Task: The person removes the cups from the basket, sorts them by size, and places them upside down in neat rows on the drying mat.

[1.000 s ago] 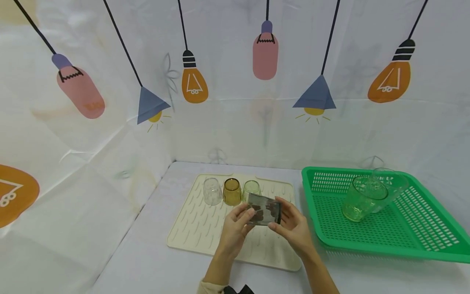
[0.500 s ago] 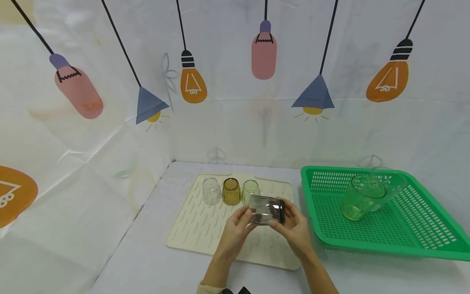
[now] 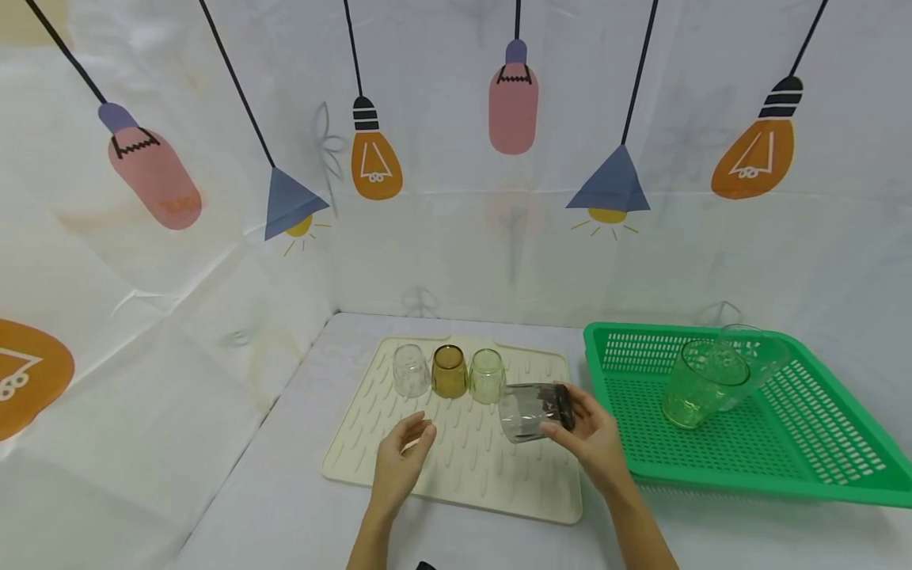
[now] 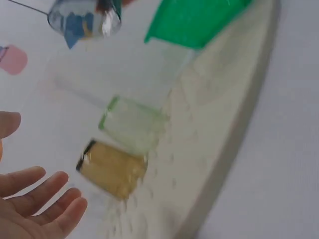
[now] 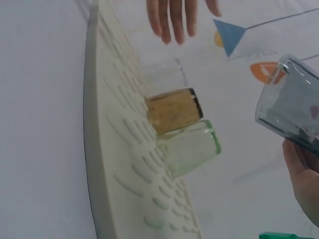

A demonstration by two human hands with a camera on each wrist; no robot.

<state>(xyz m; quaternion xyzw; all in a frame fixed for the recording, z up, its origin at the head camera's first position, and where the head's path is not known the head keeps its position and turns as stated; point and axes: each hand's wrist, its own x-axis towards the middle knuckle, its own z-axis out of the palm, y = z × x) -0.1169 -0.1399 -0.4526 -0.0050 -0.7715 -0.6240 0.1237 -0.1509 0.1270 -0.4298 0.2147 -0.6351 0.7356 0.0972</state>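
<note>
"Smoky grey glass (image 3: 527, 413), held off the surface. Where exactly?"

"Lying on its side in the air over the ribbed mat (image 3: 456, 479), its dark end held between the thumb and fingers of the right hand (image 3: 597, 447)."

"And the left hand (image 3: 399, 467)?"

"Well apart from it, over the mat's left part, holding nothing. The left wrist view shows its fingers loosely spread."

"What step would you call this?"

"One-handed handling of the glass, I'd judge, with nothing set down yet. The next move calls for a sure hold on that dark end and, if it is to stand, turning it upright without knocking the row: clear glass (image 3: 411, 378), amber glass (image 3: 450, 380), pale green glass (image 3: 488, 385)."

"It looks very near that last one."

"From the head, yes: the free end seems almost to meet it. The right wrist camera shows a plain gap. In the left wrist view, the clear one barely shows."

"Anything only the head gives?"

"The inside of the green basket (image 3: 755, 447), to the right: a bigger green glass (image 3: 687, 404) and a clear vessel (image 3: 769, 360), overlapping. Whether they touch, I can't tell."
</note>
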